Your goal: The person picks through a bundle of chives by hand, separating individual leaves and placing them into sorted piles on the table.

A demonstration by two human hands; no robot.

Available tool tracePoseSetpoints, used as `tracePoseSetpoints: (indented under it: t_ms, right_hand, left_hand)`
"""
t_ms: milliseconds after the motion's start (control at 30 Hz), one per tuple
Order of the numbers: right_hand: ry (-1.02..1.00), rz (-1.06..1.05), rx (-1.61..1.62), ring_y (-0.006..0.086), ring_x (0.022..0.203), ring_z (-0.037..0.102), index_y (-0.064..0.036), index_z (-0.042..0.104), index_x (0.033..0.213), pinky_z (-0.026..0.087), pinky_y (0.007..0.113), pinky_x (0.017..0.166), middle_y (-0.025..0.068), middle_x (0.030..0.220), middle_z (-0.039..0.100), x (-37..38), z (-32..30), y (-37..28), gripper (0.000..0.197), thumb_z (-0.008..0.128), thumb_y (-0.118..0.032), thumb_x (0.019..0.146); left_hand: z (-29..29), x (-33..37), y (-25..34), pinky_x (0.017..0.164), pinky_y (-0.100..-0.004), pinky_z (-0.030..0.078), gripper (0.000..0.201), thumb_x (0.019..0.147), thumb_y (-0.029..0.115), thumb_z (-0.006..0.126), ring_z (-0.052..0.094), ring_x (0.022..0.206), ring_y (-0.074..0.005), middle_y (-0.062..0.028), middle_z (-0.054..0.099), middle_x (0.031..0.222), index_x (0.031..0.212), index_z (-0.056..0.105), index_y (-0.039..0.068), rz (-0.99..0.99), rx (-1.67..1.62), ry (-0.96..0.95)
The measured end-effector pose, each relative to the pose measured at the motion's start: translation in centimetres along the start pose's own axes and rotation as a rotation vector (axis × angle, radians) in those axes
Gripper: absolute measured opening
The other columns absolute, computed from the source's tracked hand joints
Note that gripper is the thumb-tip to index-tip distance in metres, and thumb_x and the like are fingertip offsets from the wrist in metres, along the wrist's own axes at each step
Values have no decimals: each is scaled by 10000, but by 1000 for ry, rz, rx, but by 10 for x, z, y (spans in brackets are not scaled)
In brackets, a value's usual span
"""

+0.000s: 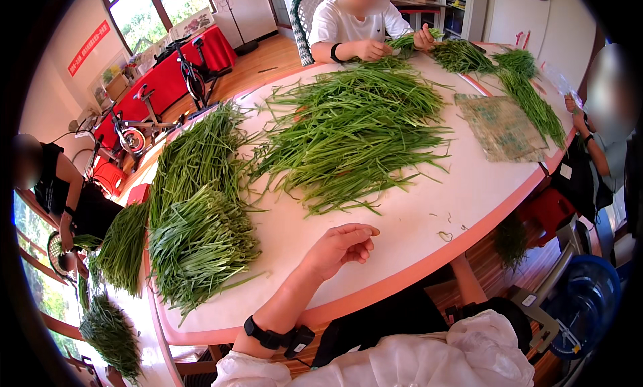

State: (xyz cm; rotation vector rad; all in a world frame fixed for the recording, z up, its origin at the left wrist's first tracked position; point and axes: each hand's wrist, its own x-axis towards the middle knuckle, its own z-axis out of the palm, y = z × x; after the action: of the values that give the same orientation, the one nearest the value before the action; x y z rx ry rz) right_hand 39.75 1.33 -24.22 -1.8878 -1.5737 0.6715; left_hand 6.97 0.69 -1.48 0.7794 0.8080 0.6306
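Observation:
My left hand (343,247) hovers over or rests on the pale table near its front edge; which of the two I cannot tell. Its fingers are curled in with the thumb along them, and nothing shows between them. Beyond it spreads a big loose pile of long, flat green leaves that look like chives (375,129). Left of the hand lies a tighter stack of chives (201,243), its ends squared toward me. My right forearm (467,280) runs under the table's edge, which hides the right hand.
Across the table (429,206) a person in white (365,25) holds some chives. A flattened woven sack (501,127) lies right, with more chives (532,102) beyond it. Other people stand left and right. A blue water bottle (586,300) stands low right; exercise bikes (194,79) are behind.

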Motion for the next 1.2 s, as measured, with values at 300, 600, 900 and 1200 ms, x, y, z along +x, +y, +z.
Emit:
tracePoseSetpoints:
  t_ms: [300,600,900,1200]
  right_hand:
    - [-74,115,-550,359,690,589,31,607,832,453,419,636,173,683,612,-56,-148,-26,352,592,-311,748]
    - [-19,-285,358,94,651,531,15,596,863,429,222,618,45,731,596,-31,-120,-225,137,620,-89,778]
    - [-356,-761,-325,277,901,506,-31,608,871,426,373,778,110,878,571,49,5,-322,233,609,-227,745]
    - [-475,-443,116,100,634,575,-16,627,918,440,232,598,72,758,643,58,-37,-319,197,622,-163,787]
  left_hand:
    - [-23,3,1,611,-238,470,211,878,139,491,556,630,-113,-30,585,749,1007,573,-7,16,-105,-5]
    - [-34,-1,-6,728,-247,463,217,865,147,508,553,713,-117,-29,574,790,1020,579,11,46,-118,27]
    - [-42,-10,-1,760,-263,465,221,868,139,506,559,769,-130,-40,567,838,1054,558,31,56,-214,59]
    - [-55,-8,7,751,-296,474,222,870,132,485,567,731,-150,-49,569,795,1046,548,13,66,-198,68]
